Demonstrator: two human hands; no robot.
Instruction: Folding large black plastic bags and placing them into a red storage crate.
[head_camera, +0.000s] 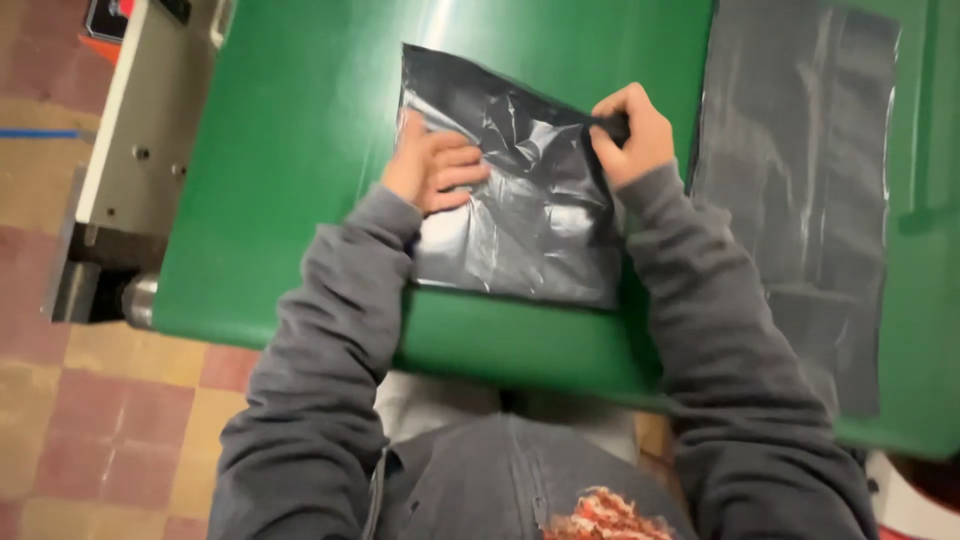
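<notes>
A crumpled black plastic bag (520, 215) lies folded on the green table (290, 170) in front of me. My left hand (432, 165) rests flat on the bag's left part, fingers spread and pressing it down. At the bag's upper right corner, my right hand (628, 135) is closed and pinches the plastic edge. Both arms wear grey sleeves.
A flat stack of black plastic bags (800, 190) lies on the table's right side. A grey metal machine (130, 160) stands against the table's left edge. Red and tan floor tiles (90, 430) show at the lower left.
</notes>
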